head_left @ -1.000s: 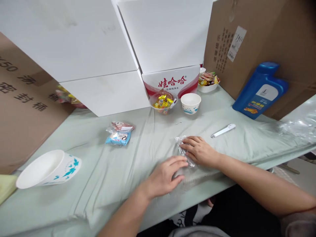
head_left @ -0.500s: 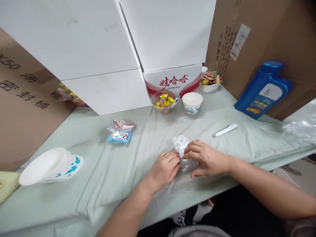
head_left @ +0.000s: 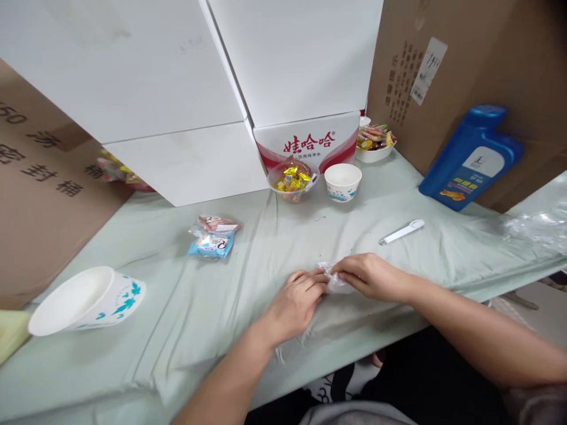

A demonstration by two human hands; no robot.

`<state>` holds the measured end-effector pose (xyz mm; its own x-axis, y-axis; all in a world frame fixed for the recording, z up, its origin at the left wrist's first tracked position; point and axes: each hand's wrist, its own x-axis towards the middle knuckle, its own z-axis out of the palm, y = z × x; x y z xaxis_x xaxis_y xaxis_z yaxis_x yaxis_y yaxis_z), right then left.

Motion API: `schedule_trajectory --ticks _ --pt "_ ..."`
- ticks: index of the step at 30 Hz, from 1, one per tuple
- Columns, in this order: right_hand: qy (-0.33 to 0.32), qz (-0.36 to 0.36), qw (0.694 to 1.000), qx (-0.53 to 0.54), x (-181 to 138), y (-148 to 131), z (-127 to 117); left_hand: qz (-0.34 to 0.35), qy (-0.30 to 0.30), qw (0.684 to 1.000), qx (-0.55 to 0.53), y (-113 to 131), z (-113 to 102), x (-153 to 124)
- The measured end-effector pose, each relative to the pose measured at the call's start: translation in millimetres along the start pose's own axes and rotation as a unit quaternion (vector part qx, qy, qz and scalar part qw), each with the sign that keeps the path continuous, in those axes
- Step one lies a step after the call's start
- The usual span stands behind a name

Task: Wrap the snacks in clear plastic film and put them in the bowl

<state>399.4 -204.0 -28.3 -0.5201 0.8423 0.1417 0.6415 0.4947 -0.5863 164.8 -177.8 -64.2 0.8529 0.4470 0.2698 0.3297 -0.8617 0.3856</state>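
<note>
Near the table's front edge, a small piece of clear bubble wrap (head_left: 339, 284) is bunched between my two hands. My left hand (head_left: 302, 298) has its fingers curled over the wrap's left side. My right hand (head_left: 370, 276) pinches it from the right, the fingertips pressed together. Most of the wrap is covered by the fingers, so I cannot see whether anything lies inside. Beyond my right hand lies a white utility knife (head_left: 401, 232) with its blade end pointing left.
Two wrapped snacks (head_left: 213, 243) lie at left, behind a tilted paper bowl (head_left: 88, 301). At the back are a candy bowl (head_left: 293, 182), a paper cup (head_left: 342, 183) and a snack dish (head_left: 375, 152). White boxes (head_left: 212, 159), a carton (head_left: 407, 82) and a blue bottle (head_left: 470, 162) stand around.
My right hand has closed from a spread pose into a pinch on the bubble wrap. The wrap, flatter before, is now bunched smaller and mostly covered by both hands.
</note>
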Motion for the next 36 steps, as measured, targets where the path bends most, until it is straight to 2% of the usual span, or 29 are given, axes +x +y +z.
schedule_trajectory --ticks 3,8,12,14,16,19,23,24,26,28,29,31,36 --pt "0.048 0.065 0.994 -0.074 12.5 12.1 14.0 -0.011 -0.005 1.000 0.001 0.1 0.0 0.2" --pt "0.029 0.103 0.975 -0.192 24.8 16.9 29.6 -0.014 0.014 1.000 0.019 -0.6 2.1 -1.0" --pt "0.036 0.110 0.973 -0.201 24.8 14.8 32.7 0.004 0.109 0.994 0.010 2.5 0.5 -1.2" --pt "0.038 0.109 0.974 -0.194 24.5 14.9 33.5 0.035 0.131 0.991 0.014 4.7 -0.6 -0.7" --pt "0.036 0.107 0.975 -0.190 24.9 17.7 32.5 0.051 0.096 0.993 0.035 5.8 -0.4 0.1" --pt "0.051 0.121 0.973 -0.190 25.6 28.3 24.3 0.014 0.024 0.998 0.058 4.9 2.1 1.1" --pt "0.147 0.164 0.954 -0.202 21.3 39.6 8.0 -0.005 0.012 0.999 0.052 2.7 3.7 0.9" --pt "0.168 0.142 0.956 -0.194 19.0 38.8 6.3 -0.003 0.015 0.999 0.050 2.5 3.6 0.8" --pt "0.164 0.045 0.972 -0.159 14.5 33.3 8.5 -0.005 0.018 0.999 0.050 2.3 3.4 0.4" --pt "0.112 -0.049 0.985 -0.123 11.4 26.4 16.6 -0.017 0.027 0.998 0.055 1.9 4.0 -0.1" --pt "0.084 -0.072 0.987 -0.113 10.7 24.0 21.5 -0.026 0.033 0.997 0.057 1.5 4.5 -0.3" --pt "0.051 -0.073 0.990 -0.108 10.2 22.6 29.9 -0.042 0.044 0.997 0.057 0.9 5.6 -0.8" --pt "0.028 -0.075 0.990 -0.116 7.4 25.2 36.7 -0.069 0.064 0.995 0.041 -0.4 3.8 -1.7"
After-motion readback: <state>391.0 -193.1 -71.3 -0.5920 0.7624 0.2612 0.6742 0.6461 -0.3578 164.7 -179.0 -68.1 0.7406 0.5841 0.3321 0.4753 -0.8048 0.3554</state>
